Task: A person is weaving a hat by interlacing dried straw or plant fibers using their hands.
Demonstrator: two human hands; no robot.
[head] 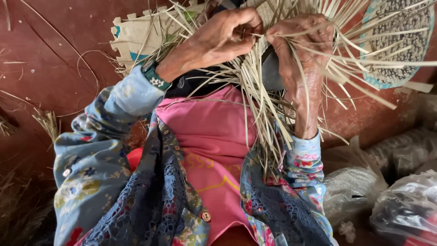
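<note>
The strips point(266, 109) are the thing here: pale, flat, stiff lengths of split reed or palm, fanned out in a loose sheaf over the person's lap, their free ends spraying up and to the right. Where they cross near the top of the view, both hands meet on them. The left hand point(218, 38) is closed, its fingertips pinching a strip or two at the crossing. The right hand point(302, 59) is clenched round a bunch of strips, holding them tight against the pull.

To do this well, I'd judge, the right hand should keep the bunch taut and flat while the left works one strip at a time, so none twists or buckles; these look brittle enough to crease if bent sharply.

Beneath lies a pink cloth point(214, 146) and flowered blue sleeves point(100, 150). Behind the hands, a foam mat piece point(136, 38) lies on the red floor point(45, 68); a round woven fan point(400, 45) sits to the right, and plastic bags point(400, 205) lie lower right.
</note>
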